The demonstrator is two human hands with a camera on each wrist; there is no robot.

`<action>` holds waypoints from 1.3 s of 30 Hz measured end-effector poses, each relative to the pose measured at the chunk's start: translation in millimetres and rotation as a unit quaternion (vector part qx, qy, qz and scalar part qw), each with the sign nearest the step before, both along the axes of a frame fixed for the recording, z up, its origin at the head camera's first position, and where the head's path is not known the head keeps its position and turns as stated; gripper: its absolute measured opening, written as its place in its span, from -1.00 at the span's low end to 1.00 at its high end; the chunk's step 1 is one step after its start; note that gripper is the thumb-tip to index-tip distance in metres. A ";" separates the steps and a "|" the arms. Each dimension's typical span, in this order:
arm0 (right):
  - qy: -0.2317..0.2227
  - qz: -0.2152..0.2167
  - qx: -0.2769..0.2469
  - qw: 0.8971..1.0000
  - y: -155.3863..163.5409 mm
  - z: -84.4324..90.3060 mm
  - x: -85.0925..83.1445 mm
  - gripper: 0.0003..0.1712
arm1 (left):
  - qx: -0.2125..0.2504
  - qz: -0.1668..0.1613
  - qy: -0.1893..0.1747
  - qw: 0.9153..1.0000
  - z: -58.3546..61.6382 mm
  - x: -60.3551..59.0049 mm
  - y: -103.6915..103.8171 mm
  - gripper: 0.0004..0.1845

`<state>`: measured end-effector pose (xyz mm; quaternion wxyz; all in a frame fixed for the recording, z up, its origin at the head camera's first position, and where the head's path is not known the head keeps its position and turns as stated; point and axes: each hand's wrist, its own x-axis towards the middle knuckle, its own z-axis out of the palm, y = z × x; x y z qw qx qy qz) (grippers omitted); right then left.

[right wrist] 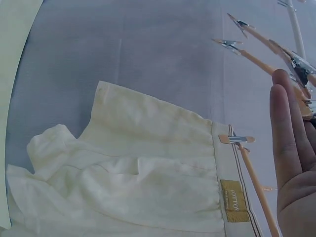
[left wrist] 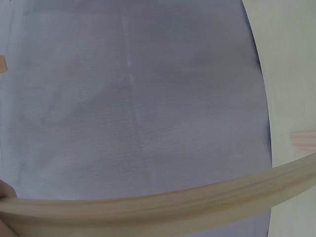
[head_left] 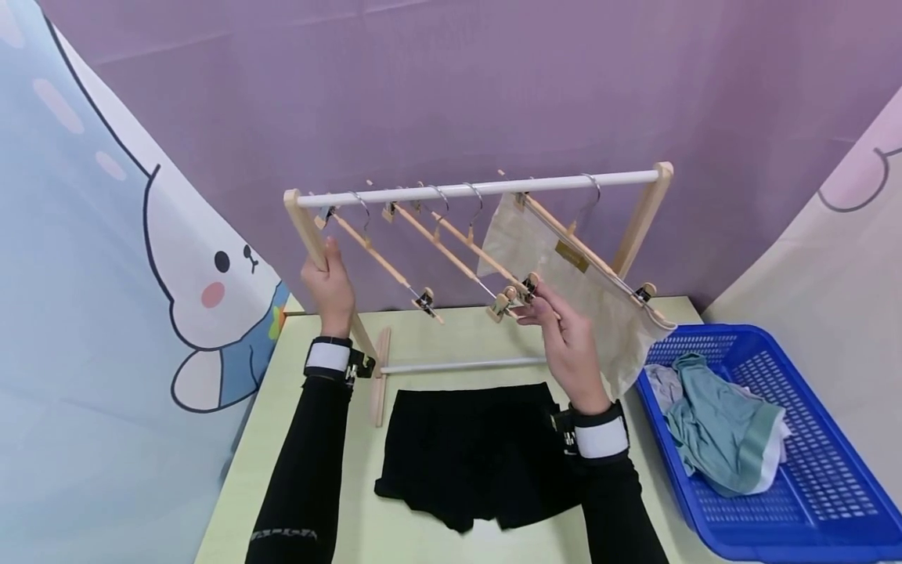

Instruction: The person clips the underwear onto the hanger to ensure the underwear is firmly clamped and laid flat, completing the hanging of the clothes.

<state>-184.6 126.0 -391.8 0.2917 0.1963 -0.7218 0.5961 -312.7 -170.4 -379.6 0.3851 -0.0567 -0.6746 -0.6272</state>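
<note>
Left hand [head_left: 328, 288] grips the left upright of the wooden rack [head_left: 307, 229], fingers curled round the post — sound practice, since the rack should be held steady while a hanger is worked. Right hand [head_left: 568, 341] is at the near clip end of an empty clip hanger [head_left: 465, 244]; its fingers [right wrist: 285, 129] lie nearly straight, tips touching the clip, no closed grasp visible. The black shorts [head_left: 474, 450] lie flat on the tabletop [head_left: 423, 333] below the rack — unclipped.
</note>
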 end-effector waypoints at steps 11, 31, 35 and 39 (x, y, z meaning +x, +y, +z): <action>0.041 -0.036 -0.011 0.998 0.9 6.1 7.0 -0.63 | -0.001 -0.004 -0.012 1.000 -2.6 -2.0 -0.7 -0.55; 0.051 -0.095 0.049 0.993 12.3 -14.0 31.8 -0.65 | -0.003 0.003 -0.011 1.000 -3.4 -0.2 1.2 -0.54; 0.043 -0.117 0.085 0.988 15.5 -23.9 33.2 -0.67 | -0.002 0.006 -0.006 1.000 -2.7 1.0 2.4 -0.53; 0.024 -0.113 0.085 0.990 17.6 -34.2 30.3 -0.68 | -0.005 0.011 0.006 1.000 -0.7 0.0 3.5 -0.54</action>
